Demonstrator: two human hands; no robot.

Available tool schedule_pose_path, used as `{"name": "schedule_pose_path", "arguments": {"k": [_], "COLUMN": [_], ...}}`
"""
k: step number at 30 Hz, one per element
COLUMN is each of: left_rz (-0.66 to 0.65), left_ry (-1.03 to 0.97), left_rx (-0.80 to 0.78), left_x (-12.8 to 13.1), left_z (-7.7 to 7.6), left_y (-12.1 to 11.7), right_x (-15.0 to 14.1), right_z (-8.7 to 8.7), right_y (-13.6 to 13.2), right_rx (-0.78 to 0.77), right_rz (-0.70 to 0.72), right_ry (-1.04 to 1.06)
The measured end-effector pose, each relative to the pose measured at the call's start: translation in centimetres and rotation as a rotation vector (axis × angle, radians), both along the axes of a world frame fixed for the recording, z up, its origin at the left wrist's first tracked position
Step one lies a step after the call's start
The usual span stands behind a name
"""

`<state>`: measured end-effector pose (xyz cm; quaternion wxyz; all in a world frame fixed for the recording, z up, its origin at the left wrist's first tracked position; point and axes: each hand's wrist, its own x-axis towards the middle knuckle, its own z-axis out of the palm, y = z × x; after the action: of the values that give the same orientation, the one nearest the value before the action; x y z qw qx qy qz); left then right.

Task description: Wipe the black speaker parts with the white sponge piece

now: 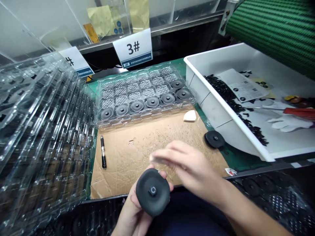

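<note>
Low in the middle of the frame, the left hand [131, 213] cradles a black rubbery disc [152, 193] with a metal-ringed central hub. Its fingers curl up behind the rim and press against it, with the hub facing the camera. Just above, the right hand [189, 167] is blurred by motion, its fingers [167, 157] held together and extended, gripping nothing and apparently not touching the disc.

Beyond the hands lies a cardboard sheet [147, 157] with a black marker [103, 152] at its left edge and a cream wedge sponge [190, 115] at its far edge. A second black disc [214, 139] sits at its right corner. Further up, a clear plastic tray [145, 95] holds similar discs along its front row and right end — the other pockets are bare. Stacked clear trays [44, 131] fill the left side, while a white bin [209, 98] at right holds loose black parts, a printed sheet [242, 86], a white glove [289, 123] and a red-handled screwdriver [299, 112].
</note>
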<state>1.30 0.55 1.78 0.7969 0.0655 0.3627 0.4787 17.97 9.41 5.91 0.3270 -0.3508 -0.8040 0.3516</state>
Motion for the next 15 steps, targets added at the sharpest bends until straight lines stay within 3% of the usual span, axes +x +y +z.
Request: {"name": "schedule_pose_path", "arguments": {"k": [3, 6, 8, 10, 12, 14, 15], "left_rz": [0.032, 0.06, 0.055, 0.035, 0.004, -0.002, 0.016], "left_ry": [-0.119, -0.166, -0.177, -0.18, -0.173, -0.134, -0.096], "left_rx": [-0.047, -0.076, -0.081, -0.067, -0.048, -0.031, -0.037], "left_x": [0.1, 0.1, 0.1, 0.1, 0.1, 0.3, 0.4], "left_z": [0.7, 1.2, 1.3, 1.1, 0.8, 0.3, 0.0], "left_y": [0.7, 1.0, 1.1, 1.0, 0.8, 0.5, 0.3], "right_x": [1.1, 1.3, 1.3, 1.4, 1.5, 1.3, 1.1], "right_z": [-3.4, -7.4, -8.8, -8.4, -6.2, -3.1, -1.6], "right_y": [-0.3, -2.2, -3.2, -3.5, -3.0, -2.3, -1.9], "right_rx": [-0.243, -0.329, -0.343, -0.36, -0.329, -0.149, -0.002], "right_rz": [-0.212, -0.166, -0.165, -0.221, -0.31, -0.278, -0.184], "right_ry": [-0.141, -0.204, -0.207, -0.207, -0.155, -0.036, 0.026]}}
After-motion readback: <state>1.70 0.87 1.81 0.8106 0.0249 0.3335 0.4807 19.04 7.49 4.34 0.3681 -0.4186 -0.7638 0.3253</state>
